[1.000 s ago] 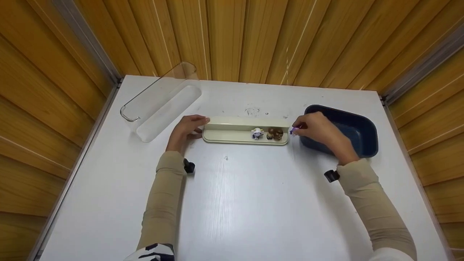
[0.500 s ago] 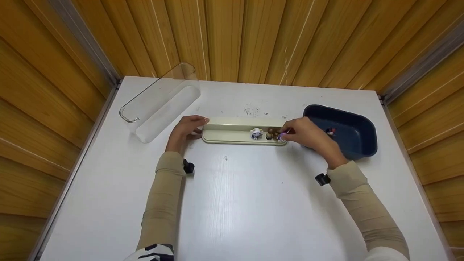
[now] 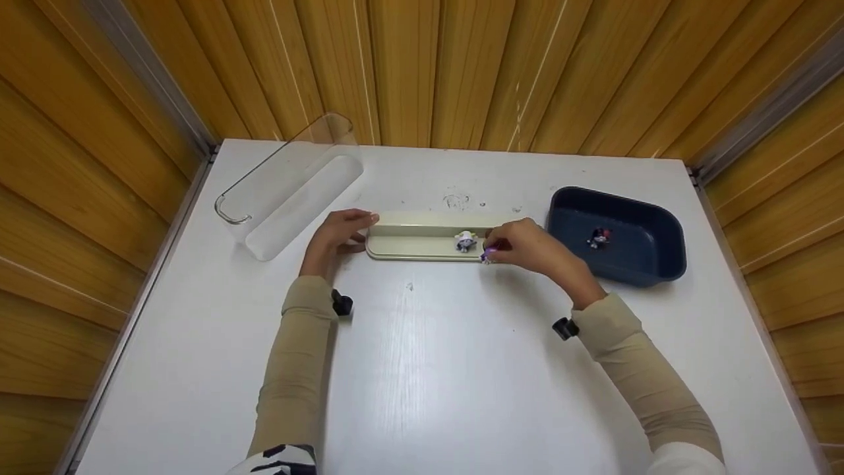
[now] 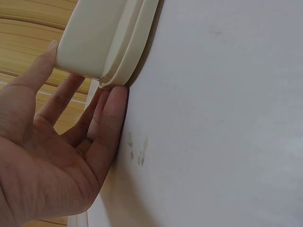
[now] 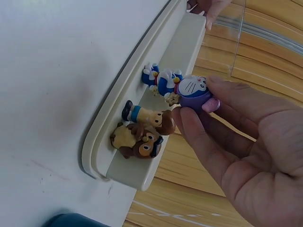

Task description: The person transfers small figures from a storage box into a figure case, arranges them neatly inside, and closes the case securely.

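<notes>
My right hand [image 3: 537, 249] pinches a small blue-and-white cat figurine [image 5: 190, 90] with a purple cap between thumb and fingers, above the front edge of a long cream stepped tray [image 3: 409, 245]. In the right wrist view, a brown-haired figurine [image 5: 150, 117] and a brown owl figurine [image 5: 137, 143] stand side by side in the tray; my right hand hides them from the head camera. Another cat figurine [image 3: 465, 242] with a white top stands further left in it. My left hand [image 3: 335, 235] holds the tray's left end, thumb on the upper step and fingers at the end.
A dark blue tub [image 3: 636, 264] stands to the right with one small figurine [image 3: 598, 239] inside. At the back left lies a clear long cover [image 3: 290, 178]. Wooden panels [image 3: 402, 72] enclose the white table [image 3: 422, 369].
My right hand has moved left with the cat figurine, from beside the tub to over the tray's front edge. The figurine in the tub has come into view. My left hand stays put.
</notes>
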